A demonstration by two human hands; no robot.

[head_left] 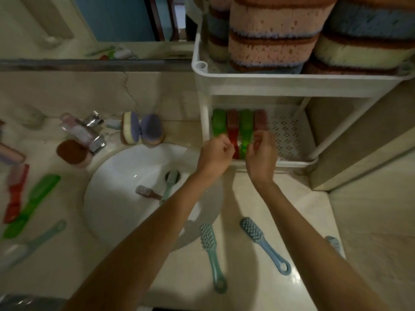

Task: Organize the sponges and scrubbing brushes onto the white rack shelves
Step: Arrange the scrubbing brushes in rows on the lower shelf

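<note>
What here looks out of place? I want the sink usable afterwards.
Two brushes lie inside the sink basin: a green brush with its head over the drain, and a pink brush beside it.

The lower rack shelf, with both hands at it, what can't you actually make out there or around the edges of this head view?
- Head view: near ends of the brushes on the lower shelf, covered by the left hand and right hand; the grip is unclear.
- Top-shelf sponges: cut off by the upper edge.
- Blue brush: mostly behind the right forearm.
- Items at the far left edge: blurred, cropped.
</note>
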